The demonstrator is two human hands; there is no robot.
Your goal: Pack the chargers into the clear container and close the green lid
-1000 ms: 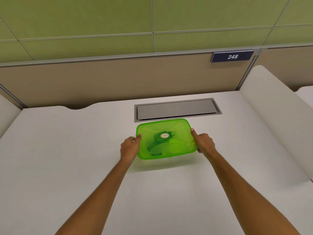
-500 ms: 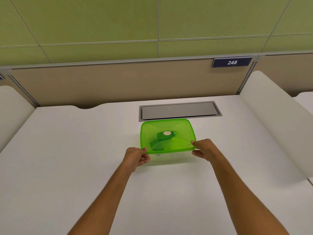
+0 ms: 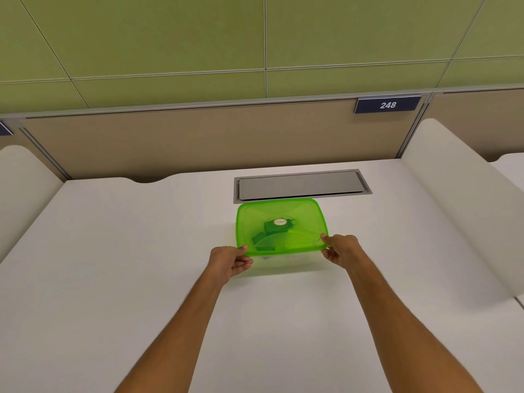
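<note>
Your forearms: both reach forward over the white desk [image 3: 113, 279], bare to the bottom edge of the view.
Your left hand [image 3: 228, 260]: closed in a pinch on the near left corner of the green lid [image 3: 283, 211], thumb on top of the rim, fingers curled beneath it.
Your right hand [image 3: 341, 249]: pinches the near right corner the same way, thumb on the rim, fingers tucked under.
Green lid: it sits on the clear container [image 3: 283, 263], whose near wall shows faintly below the rim (whether the lid is fully seated, you cannot tell).
Chargers [image 3: 279, 226]: dark shapes seen through the lid, one round with a pale label, inside the container.
Grey hatch [image 3: 300, 185]: set flush in the desk, just beyond the container's far edge.
Number plate [image 3: 387, 104]: reads 248, on the beige partition [image 3: 198, 143] behind the desk.
</note>
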